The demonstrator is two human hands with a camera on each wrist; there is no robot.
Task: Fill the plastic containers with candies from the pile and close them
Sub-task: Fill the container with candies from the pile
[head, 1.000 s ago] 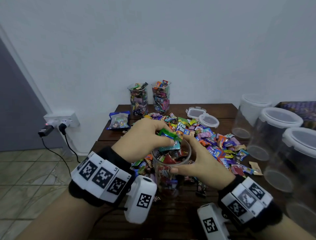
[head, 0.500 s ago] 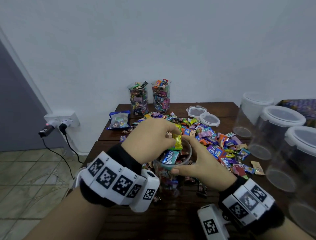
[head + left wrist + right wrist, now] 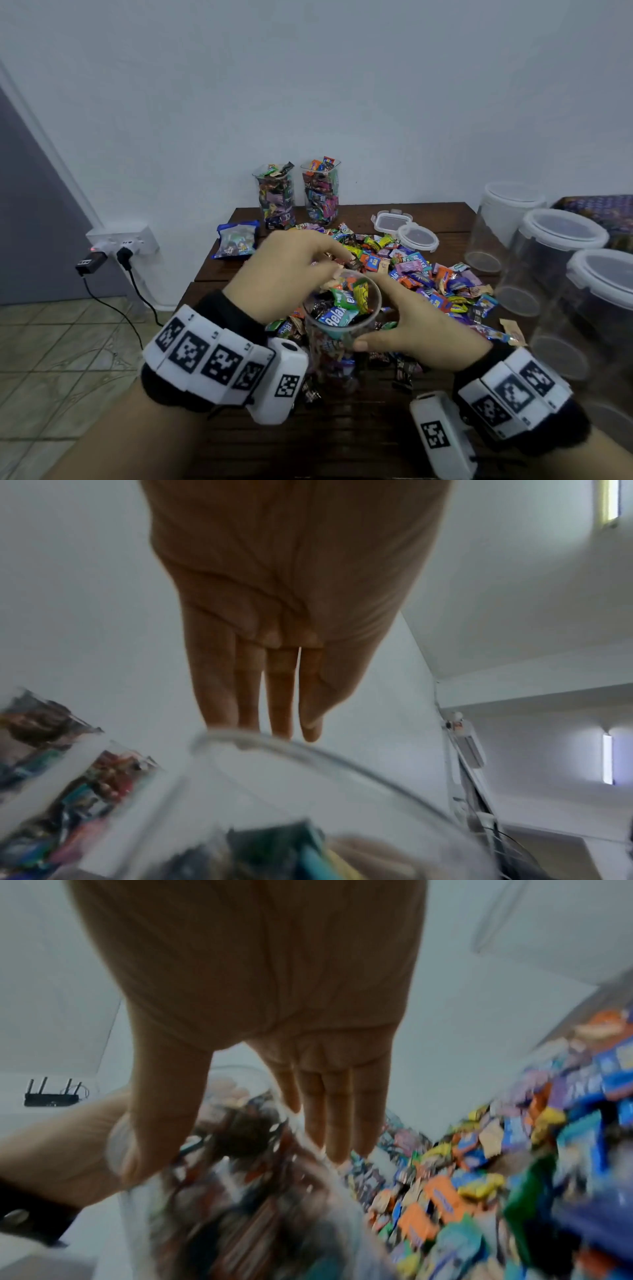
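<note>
Right hand clamped around clear container, thumb on near side just under rim, fingers on far side. Container upright on worktop between both hands, candy-filled to rim. Left hand above its left rim, fingers straight, reaching past it, holding nothing visible. Candy pile just beyond right hand.

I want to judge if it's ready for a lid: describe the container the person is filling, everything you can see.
The clear plastic container stands upright on the wooden table at the near edge of the candy pile. It is round-mouthed, lidless, and packed with wrapped candies up to the rim. The right hand holds its side, thumb across the front; the left hand reaches over its far rim, fingers extended.
</note>
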